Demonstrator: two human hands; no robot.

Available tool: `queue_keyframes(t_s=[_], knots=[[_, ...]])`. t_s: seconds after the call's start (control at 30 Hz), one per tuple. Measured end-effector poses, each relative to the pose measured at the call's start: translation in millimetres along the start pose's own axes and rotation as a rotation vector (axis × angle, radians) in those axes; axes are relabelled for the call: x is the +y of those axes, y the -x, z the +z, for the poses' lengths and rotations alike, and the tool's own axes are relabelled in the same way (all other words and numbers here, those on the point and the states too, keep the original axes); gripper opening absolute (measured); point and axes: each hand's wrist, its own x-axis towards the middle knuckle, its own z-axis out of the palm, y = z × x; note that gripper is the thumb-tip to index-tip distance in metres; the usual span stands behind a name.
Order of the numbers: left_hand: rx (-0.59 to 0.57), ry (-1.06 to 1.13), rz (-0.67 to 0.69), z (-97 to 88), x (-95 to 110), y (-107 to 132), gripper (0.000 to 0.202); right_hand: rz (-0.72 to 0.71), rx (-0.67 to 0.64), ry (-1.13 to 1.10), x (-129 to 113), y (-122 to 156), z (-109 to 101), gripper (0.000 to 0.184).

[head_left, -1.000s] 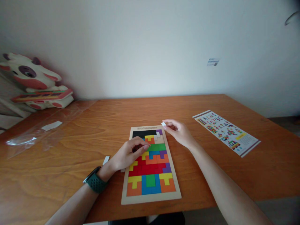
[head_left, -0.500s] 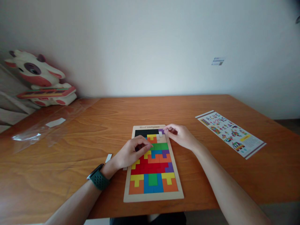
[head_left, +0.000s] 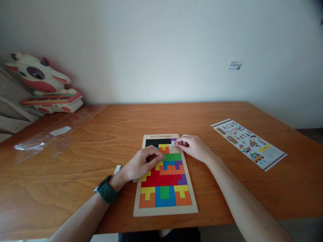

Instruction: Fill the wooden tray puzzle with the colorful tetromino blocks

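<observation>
A wooden puzzle board (head_left: 165, 211) lies in front of me, filled with coloured block pieces. My left hand (head_left: 145, 163) is over its left half, thumb and fingertips together beside the green pieces (head_left: 173, 157); anything between them is hidden. At the upper right corner of the board is my right hand (head_left: 193, 146), its fingers curled and pinched at the edge of a white piece (head_left: 173, 144) and a purple piece (head_left: 173, 139). I cannot tell whether it grips either. Black backing (head_left: 156, 142) shows at the board's top.
Small white pieces (head_left: 117, 169) lie left of the board, near my watch (head_left: 107, 191). A printed pattern sheet (head_left: 248, 144) rests on the right. At the left are clear plastic wrap (head_left: 37, 144) and a cow toy with a keyboard (head_left: 47, 84).
My right hand's fingertips have shifted slightly left and down, from the purple piece toward the white piece. My left hand has stayed in place.
</observation>
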Motion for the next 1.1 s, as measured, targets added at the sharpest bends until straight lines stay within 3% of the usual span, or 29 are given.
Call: queue_keyframes(t_s=[0.8,1.1], knots=[[-0.018,-0.013,-0.003,-0.4,1,0,0.034,0.047,0.122,-0.1,-12,0,-8,0.016],[-0.026,-0.015,0.003,0.1,-3,1,0.031,0.163,-0.081,-0.261,-10,1,-9,0.021]])
